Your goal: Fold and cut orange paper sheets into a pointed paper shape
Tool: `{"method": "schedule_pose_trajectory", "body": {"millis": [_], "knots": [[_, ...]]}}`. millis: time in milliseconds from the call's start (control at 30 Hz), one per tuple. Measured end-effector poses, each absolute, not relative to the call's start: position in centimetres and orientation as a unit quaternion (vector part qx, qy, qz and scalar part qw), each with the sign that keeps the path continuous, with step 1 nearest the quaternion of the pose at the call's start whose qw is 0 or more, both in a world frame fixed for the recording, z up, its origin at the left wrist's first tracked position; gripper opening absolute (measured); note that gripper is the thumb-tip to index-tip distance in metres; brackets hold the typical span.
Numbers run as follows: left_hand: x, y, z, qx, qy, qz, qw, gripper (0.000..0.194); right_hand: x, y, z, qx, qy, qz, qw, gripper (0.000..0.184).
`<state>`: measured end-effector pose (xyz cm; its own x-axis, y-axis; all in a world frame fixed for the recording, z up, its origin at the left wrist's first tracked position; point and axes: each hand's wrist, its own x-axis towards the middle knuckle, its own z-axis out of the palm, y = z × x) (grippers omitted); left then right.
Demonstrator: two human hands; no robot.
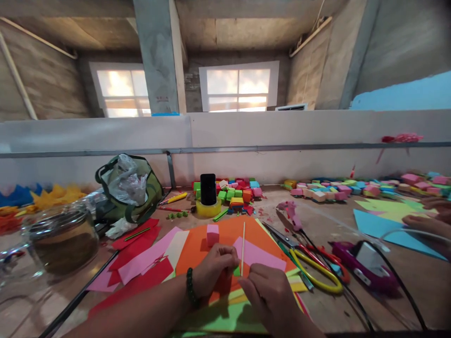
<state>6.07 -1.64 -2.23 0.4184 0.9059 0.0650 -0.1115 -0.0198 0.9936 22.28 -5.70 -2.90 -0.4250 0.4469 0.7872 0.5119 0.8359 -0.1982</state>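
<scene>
My left hand [219,265], with a dark bead bracelet on its wrist, is closed over an orange paper sheet [197,241]. A small green paper piece [237,271] shows at its fingertips. To its right, my right hand [267,286] is closed too, thumb pressed toward the fingers; what it grips is hidden. One end of a thin pale stick [243,244] reaches that thumb; I cannot tell if it is held. Just beyond my left hand, a pink paper cube [213,234] sits on the orange sheet. Pink paper [262,256] lies beneath the stick.
Scissors with yellow handles [317,272], a pink glue gun [291,213] and a purple device [366,267] lie to the right. A phone [208,189] stands in a tape roll [208,209]. Left are a glass jar [63,239] and green bag [150,180]. Another person's hand [428,223] is far right.
</scene>
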Motion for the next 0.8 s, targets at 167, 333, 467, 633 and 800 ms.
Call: {"method": "schedule_pose_trajectory", "body": {"millis": [167,333,467,633,800], "knots": [[6.2,-1.8,-1.8,0.574,0.335,0.441,0.603,0.027,22.3,-5.7,-3.1,-0.294,-0.849,-0.025,0.439,0.037],[4.9,-0.3,2.7,0.466,0.368,0.538,0.599,0.039,22.1,-6.0,-2.9,-0.316,-0.844,-0.027,0.433,0.04],[4.2,0.2,5.1,0.434,0.387,0.565,0.585,0.035,21.8,-6.2,-2.5,-0.328,-0.837,-0.018,0.437,0.043],[5.9,-2.4,2.1,0.696,0.391,0.473,0.373,0.031,22.0,-6.4,-2.7,-0.346,-0.829,-0.011,0.44,0.041],[6.3,-2.3,-1.1,0.756,0.362,0.458,0.297,0.03,22.1,-6.3,-2.9,-0.342,-0.828,-0.018,0.444,0.042]]}}
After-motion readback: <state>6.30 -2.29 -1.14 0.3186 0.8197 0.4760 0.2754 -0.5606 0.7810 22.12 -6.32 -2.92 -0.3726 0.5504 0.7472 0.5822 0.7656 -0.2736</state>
